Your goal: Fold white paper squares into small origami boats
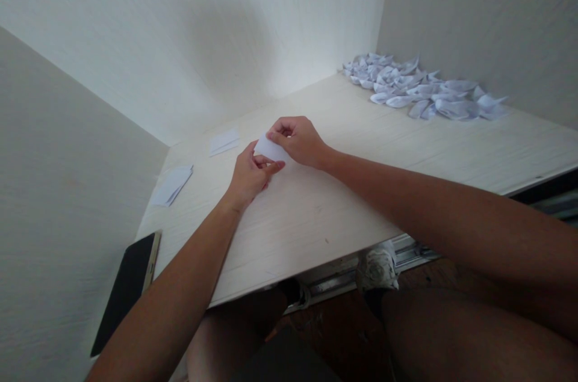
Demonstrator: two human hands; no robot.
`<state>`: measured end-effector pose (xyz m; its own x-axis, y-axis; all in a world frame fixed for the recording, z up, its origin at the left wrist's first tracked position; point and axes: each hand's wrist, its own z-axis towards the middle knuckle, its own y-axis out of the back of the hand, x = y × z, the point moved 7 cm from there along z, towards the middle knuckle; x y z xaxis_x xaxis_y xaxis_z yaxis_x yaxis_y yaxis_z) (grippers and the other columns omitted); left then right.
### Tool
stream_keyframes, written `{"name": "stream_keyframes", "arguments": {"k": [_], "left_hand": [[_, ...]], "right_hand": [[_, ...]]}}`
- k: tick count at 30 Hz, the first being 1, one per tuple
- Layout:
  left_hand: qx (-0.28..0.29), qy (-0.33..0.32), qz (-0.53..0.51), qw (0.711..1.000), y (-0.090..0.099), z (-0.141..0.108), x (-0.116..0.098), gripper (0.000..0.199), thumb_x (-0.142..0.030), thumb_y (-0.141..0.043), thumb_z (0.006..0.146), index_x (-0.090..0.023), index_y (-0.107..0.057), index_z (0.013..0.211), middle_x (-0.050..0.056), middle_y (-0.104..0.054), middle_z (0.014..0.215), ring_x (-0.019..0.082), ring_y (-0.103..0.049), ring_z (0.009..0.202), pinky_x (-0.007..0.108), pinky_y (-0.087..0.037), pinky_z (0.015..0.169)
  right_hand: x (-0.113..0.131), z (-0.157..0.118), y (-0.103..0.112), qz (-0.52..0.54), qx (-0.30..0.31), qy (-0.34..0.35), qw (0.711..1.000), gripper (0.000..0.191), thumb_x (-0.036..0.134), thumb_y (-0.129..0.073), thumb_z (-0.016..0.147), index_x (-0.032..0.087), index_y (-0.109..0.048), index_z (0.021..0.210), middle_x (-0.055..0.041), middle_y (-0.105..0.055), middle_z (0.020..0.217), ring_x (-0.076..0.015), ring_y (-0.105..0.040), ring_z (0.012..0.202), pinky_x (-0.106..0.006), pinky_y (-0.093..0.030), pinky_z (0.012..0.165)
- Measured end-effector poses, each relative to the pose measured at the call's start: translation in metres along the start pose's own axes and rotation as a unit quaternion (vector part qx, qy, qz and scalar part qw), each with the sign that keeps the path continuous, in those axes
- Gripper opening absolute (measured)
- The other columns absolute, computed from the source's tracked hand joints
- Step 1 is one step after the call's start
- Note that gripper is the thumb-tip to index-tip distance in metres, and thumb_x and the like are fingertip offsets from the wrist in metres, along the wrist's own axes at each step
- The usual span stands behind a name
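A small white piece of paper (270, 148) is held between both hands, a little above the pale tabletop. My left hand (253, 174) grips its lower left side, thumb stretched along the near edge. From the upper right, my right hand (298, 140) pinches the paper between thumb and curled fingers. Part of the sheet is hidden behind the fingers, so its full shape does not show. To the left of my hands lies a small stack of white paper (224, 142), and a second stack (173, 185) sits nearer the left wall.
Many folded white paper pieces (409, 87) are heaped along the right wall. A dark flat device with a gold edge (129, 286) lies at the table's left edge. Pale walls enclose the tabletop (316, 219). My legs and a light-coloured shoe (379, 268) are below the front edge.
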<state>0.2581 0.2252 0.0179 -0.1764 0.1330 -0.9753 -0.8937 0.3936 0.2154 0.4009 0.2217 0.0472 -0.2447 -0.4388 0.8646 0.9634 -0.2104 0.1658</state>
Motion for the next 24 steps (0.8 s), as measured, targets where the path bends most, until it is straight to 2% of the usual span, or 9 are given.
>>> {"name": "stream_keyframes", "arguments": {"k": [5, 8, 10, 14, 18, 20, 24], "left_hand": [[-0.012, 0.016, -0.003, 1.0, 0.0003, -0.0005, 0.0003, 0.054, -0.022, -0.091, 0.066, -0.017, -0.056, 0.106, -0.01, -0.061, 0.064, 0.002, -0.038, 0.038, 0.022, -0.024, 0.042], [-0.008, 0.018, 0.002, 1.0, 0.0003, -0.0012, 0.0016, 0.06, -0.025, -0.092, 0.068, -0.017, -0.055, 0.114, -0.009, -0.062, 0.067, 0.004, -0.04, 0.037, 0.022, -0.025, 0.039], [0.002, 0.005, 0.01, 1.0, -0.0005, -0.0015, 0.0007, 0.058, -0.028, -0.092, 0.069, -0.018, -0.055, 0.112, -0.008, -0.063, 0.067, 0.004, -0.042, 0.037, 0.022, -0.028, 0.037], [0.021, -0.02, -0.002, 1.0, -0.0027, -0.0023, -0.0036, 0.058, -0.028, -0.095, 0.063, -0.02, -0.054, 0.102, -0.01, -0.06, 0.063, 0.006, -0.044, 0.037, 0.022, -0.033, 0.035], [0.005, -0.023, -0.031, 0.999, -0.0019, -0.0028, -0.005, 0.064, -0.03, -0.098, 0.058, -0.018, -0.056, 0.105, -0.01, -0.061, 0.061, 0.006, -0.044, 0.036, 0.022, -0.033, 0.034], [-0.005, -0.019, -0.037, 0.999, -0.0008, -0.0024, -0.0031, 0.058, -0.032, -0.097, 0.059, -0.017, -0.059, 0.1, -0.008, -0.063, 0.062, 0.006, -0.045, 0.036, 0.022, -0.033, 0.035], [-0.012, -0.012, -0.036, 0.999, 0.0025, -0.0009, 0.0018, 0.033, -0.04, -0.088, 0.073, -0.015, -0.067, 0.077, -0.007, -0.056, 0.052, 0.004, -0.041, 0.034, 0.021, -0.036, 0.035]], "right_hand": [[-0.0019, -0.0001, 0.0, 0.002, -0.008, -0.005, 1.0, 0.017, 0.029, -0.066, 0.084, 0.018, -0.065, 0.072, -0.0011, -0.066, 0.072, -0.0141, -0.054, 0.068, -0.03, -0.043, 0.067], [-0.0022, 0.0, 0.0004, 0.004, -0.009, -0.007, 1.0, 0.017, 0.029, -0.067, 0.084, 0.018, -0.065, 0.072, -0.0009, -0.066, 0.072, -0.0142, -0.054, 0.068, -0.03, -0.043, 0.067], [-0.0024, 0.0, 0.0005, 0.009, -0.01, -0.01, 1.0, 0.017, 0.029, -0.067, 0.084, 0.018, -0.066, 0.072, -0.0012, -0.066, 0.072, -0.0145, -0.055, 0.069, -0.03, -0.044, 0.067], [-0.0031, 0.0, -0.0007, 0.019, -0.011, -0.015, 1.0, 0.017, 0.029, -0.068, 0.084, 0.018, -0.066, 0.073, -0.0018, -0.066, 0.072, -0.0148, -0.056, 0.069, -0.03, -0.044, 0.066], [-0.0027, 0.0012, -0.0005, 0.019, -0.013, -0.01, 1.0, 0.017, 0.029, -0.068, 0.085, 0.018, -0.065, 0.072, -0.0012, -0.066, 0.072, -0.0147, -0.056, 0.07, -0.029, -0.044, 0.067], [-0.0034, 0.0023, 0.0017, 0.018, -0.018, -0.011, 1.0, 0.016, 0.029, -0.068, 0.085, 0.018, -0.066, 0.073, -0.0015, -0.067, 0.074, -0.015, -0.056, 0.072, -0.029, -0.045, 0.068], [-0.0053, 0.004, 0.0063, 0.019, -0.026, -0.015, 0.999, 0.015, 0.028, -0.067, 0.085, 0.017, -0.066, 0.074, -0.0019, -0.066, 0.074, -0.015, -0.055, 0.071, -0.03, -0.044, 0.068]]}}
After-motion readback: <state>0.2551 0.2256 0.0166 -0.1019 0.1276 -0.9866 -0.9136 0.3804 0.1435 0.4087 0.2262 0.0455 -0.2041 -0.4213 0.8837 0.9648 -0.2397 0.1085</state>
